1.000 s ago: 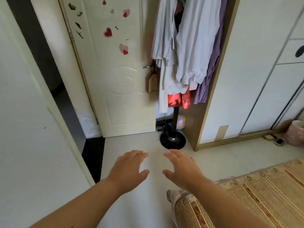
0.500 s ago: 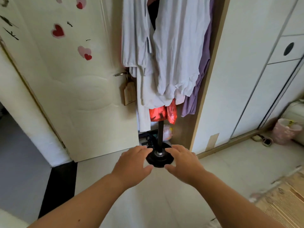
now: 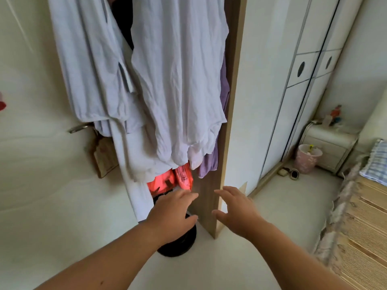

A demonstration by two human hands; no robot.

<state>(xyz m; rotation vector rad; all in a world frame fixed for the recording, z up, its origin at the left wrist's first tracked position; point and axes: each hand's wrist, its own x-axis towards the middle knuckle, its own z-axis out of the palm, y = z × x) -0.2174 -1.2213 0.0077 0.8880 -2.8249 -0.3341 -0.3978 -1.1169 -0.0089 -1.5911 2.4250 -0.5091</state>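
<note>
Both hands empty, fingers spread loose: left hand [image 3: 173,216] and right hand [image 3: 236,212] side by side with a gap between. I read the target as the red garment [image 3: 162,182], hanging straight down, just up and ahead of the left fingertips (left is nearer). Right hand is in front of the wardrobe panel [image 3: 227,122]. Stand base [image 3: 180,248] lies under the left hand.

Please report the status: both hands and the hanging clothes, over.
Left hand open, fingers near the red garment. Right hand open, holding nothing. White shirts hang above. Wardrobe panel close by right hand.
</note>
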